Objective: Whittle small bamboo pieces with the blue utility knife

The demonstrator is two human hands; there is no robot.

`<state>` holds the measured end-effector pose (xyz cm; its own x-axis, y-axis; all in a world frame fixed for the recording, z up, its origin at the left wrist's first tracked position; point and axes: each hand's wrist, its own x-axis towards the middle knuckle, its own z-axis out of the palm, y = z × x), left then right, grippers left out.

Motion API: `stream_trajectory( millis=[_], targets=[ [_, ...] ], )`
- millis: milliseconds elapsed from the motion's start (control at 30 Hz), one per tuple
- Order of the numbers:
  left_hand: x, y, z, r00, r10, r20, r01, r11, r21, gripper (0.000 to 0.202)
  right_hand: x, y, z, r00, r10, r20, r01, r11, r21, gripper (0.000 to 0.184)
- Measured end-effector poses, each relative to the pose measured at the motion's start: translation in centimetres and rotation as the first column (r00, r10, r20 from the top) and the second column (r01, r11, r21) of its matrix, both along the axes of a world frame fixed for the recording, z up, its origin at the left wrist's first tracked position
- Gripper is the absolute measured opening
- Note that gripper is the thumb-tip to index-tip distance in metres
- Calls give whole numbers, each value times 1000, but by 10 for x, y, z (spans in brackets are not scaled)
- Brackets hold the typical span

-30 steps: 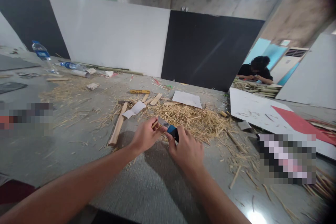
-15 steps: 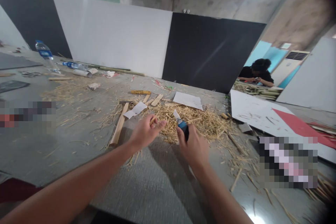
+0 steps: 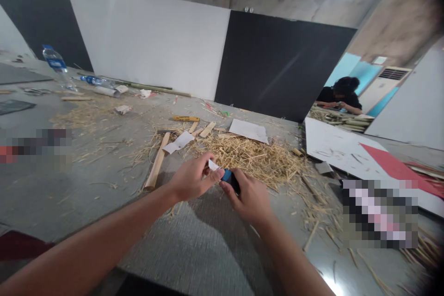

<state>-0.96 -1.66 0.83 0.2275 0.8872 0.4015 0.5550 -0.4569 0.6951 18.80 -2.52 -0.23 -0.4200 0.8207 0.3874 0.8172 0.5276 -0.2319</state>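
My right hand (image 3: 252,196) is closed round the black and blue handle of a utility knife (image 3: 226,175). The knife's wide pale blade points left, into the gap between the thumb and fingers of my left hand (image 3: 192,178). Those fingers are curled in a pinch on a small wooden piece, seen half a second ago but now mostly hidden behind the hand and blade. The left thumb is by the blue front of the knife. Both hands are just above the near edge of a heap of straw-coloured shavings (image 3: 256,159).
Left of the hands lies a wooden strip (image 3: 157,162). Paper scraps (image 3: 248,130) and a yellow marked stick (image 3: 186,119) lie beyond. Water bottles (image 3: 57,64) are at the far left. White and red boards (image 3: 340,143) lie right; another person (image 3: 342,95) sits behind.
My right hand has brought the knife left and slightly down, its blade now at the left fingers. My left hand has turned a little, covering the wooden piece.
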Motion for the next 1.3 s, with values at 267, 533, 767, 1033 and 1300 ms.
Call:
stream_trajectory(
  millis=[267,533,767,1033,1300],
  targets=[
    [-2,-1,1,1000,-14,-18,14,999,32,32,3,0,4,1000,19,13,-18,1000,-13,39],
    [1,4,-6,996,70,-51,-67,996,64,30,3,-1,9,982,-147,121,141,988,56,40],
    [5,6,-11,984,170,-52,-165,983,78,32,-5,-6,16,949,-258,181,249,966,74,37],
    [2,10,-12,959,244,-144,-235,969,74,43,-16,-10,12,913,-364,187,359,931,60,35],
    [4,16,-16,930,310,-199,-316,949,1,46,-25,-13,7,900,-414,136,400,909,115,36]
  ],
)
